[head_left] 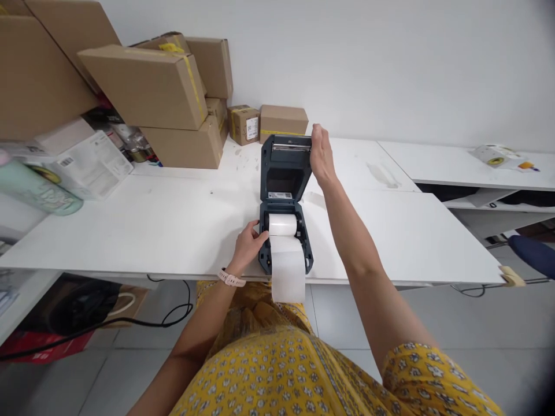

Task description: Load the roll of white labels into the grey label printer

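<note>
A dark grey label printer (306, 245) stands at the table's front edge with its lid (286, 164) raised. Inside sits a roll of white labels (282, 224), and a strip of label paper (288, 274) runs forward and hangs over the edge. My right hand (321, 155) is closed around the upper right side of the lid; some of its fingers are hidden behind it. My left hand (251, 245) grips the left wall of the printer's base, thumb on the rim beside the roll and fingers along the outer side.
Cardboard boxes (147, 86) are stacked at the back left, with smaller boxes (284, 120) behind the printer. A mint bottle (39, 188) and a white box (89, 164) are on the left. Black cables (173, 320) hang below the white table (173, 231).
</note>
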`<state>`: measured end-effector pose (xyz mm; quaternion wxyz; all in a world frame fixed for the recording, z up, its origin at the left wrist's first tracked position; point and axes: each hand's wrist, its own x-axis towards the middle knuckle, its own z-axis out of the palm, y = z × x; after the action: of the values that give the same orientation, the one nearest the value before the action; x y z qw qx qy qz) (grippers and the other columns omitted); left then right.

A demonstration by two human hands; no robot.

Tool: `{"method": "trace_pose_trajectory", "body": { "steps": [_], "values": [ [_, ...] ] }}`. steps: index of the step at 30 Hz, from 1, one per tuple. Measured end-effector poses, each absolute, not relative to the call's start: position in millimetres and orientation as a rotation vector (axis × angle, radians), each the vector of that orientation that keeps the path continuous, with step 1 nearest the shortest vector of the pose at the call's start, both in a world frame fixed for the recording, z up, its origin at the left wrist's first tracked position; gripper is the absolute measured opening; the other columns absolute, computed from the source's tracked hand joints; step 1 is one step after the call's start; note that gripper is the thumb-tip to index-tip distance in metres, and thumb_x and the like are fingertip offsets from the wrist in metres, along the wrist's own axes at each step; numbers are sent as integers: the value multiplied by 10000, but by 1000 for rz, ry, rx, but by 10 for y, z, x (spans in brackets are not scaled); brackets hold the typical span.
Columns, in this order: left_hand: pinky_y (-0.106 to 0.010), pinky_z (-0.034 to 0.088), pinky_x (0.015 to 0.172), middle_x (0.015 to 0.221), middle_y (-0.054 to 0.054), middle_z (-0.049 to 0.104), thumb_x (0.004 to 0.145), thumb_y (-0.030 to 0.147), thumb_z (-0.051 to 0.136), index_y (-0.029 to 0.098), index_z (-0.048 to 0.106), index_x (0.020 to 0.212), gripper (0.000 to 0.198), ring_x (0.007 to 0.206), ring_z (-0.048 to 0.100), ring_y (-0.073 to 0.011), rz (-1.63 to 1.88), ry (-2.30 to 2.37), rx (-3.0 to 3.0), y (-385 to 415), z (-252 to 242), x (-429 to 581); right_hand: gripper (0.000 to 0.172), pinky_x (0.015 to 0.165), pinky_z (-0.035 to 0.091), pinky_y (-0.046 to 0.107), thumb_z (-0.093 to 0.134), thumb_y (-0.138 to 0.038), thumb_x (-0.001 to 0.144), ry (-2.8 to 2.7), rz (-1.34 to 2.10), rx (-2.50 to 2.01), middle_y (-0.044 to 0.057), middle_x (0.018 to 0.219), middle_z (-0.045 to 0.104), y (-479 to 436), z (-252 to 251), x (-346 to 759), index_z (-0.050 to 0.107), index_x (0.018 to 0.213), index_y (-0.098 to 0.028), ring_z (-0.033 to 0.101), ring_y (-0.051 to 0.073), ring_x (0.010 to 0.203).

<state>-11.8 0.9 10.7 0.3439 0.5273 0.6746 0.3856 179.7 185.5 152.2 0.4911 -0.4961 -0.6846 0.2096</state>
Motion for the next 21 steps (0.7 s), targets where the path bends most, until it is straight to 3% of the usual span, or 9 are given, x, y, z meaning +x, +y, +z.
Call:
{"method": "trace_pose_trajectory", "body": {
  "steps": [5, 8, 11, 13, 17, 21],
  "values": [
    [-282, 335, 587, 650, 19, 599, 823, 338, 587, 171, 615, 1282, 490, 656, 581, -191, 817, 1860, 1437, 85, 224, -89, 671, 1193, 351, 453, 307, -675, 998, -1670, 283, -1091, 116, 1585, 396, 1537, 1529, 1835, 328, 1507, -240, 420, 254, 1436],
    [-288, 344, 585, 677, 2, 633, 839, 319, 552, 164, 594, 1299, 487, 671, 604, -208, 759, 1887, 1479, 81, 278, -62, 480, 1118, 430, 444, 368, -553, 1021, -1751, 162, -1007, 120, 1365, 596, 1024, 1349, 1894, 527, 1344, -235, 554, 264, 1285],
    [-301, 390, 628, 763, -36, 684, 867, 291, 513, 154, 596, 1289, 451, 743, 644, -234, 680, 1931, 1575, 72, 329, -38, 330, 950, 522, 445, 525, -469, 968, -2279, 412, -1072, 97, 1156, 713, 737, 1083, 1921, 633, 1171, -231, 667, 289, 1097],
    [-314, 423, 676, 810, -57, 709, 883, 270, 490, 148, 596, 1288, 436, 800, 665, -254, 607, 1965, 1644, 70, 356, -27, 413, 933, 518, 458, 635, -446, 902, -2583, 526, -1190, 115, 1243, 703, 741, 932, 1890, 602, 1249, -225, 668, 330, 1121],
    [-342, 464, 760, 884, -89, 739, 905, 262, 466, 142, 576, 1326, 452, 884, 687, -282, 544, 1992, 1698, 71, 374, -19, 744, 1005, 455, 520, 748, -481, 795, -2929, 581, -1307, 177, 1306, 675, 958, 777, 1720, 482, 1430, -198, 620, 417, 1207],
    [-355, 473, 803, 964, -114, 748, 917, 265, 459, 153, 571, 1343, 454, 954, 694, -297, 493, 2007, 1710, 68, 390, -17, 827, 992, 469, 532, 809, -459, 692, -3040, 667, -1213, 182, 1306, 670, 1119, 803, 1588, 513, 1413, -181, 622, 433, 1191]
  ]
}}
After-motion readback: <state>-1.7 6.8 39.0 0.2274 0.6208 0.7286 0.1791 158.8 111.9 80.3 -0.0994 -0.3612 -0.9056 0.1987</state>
